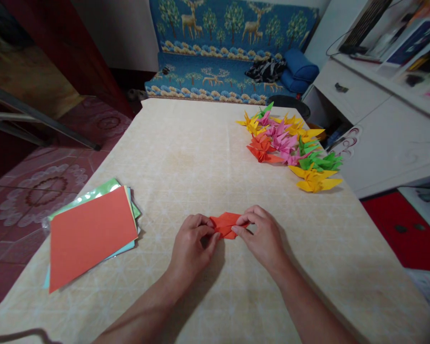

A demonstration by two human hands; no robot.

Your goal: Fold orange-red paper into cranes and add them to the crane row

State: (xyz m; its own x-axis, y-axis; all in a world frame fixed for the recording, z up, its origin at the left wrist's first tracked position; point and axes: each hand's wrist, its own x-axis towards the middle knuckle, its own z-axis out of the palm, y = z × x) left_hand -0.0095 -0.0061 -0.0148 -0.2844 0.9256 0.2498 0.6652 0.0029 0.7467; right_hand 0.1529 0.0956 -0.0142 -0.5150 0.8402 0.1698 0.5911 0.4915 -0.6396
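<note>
A small folded piece of red-orange origami paper (228,223) is held between my two hands, just above or on the table near its front. My left hand (196,239) pinches its left end with thumb and fingers. On the other side, my right hand (261,233) grips the right end the same way. Creases and overlapping layers show across the paper's middle. Its two ends are partly hidden by my fingertips.
Left on the patterned table (186,157) lies a stack of coloured paper (93,234), red-orange sheet on top. Many folded paper cranes (283,138) in yellow, pink, green and red crowd the far right. A blue sofa (215,71) stands behind; a white cabinet (387,129) borders the right.
</note>
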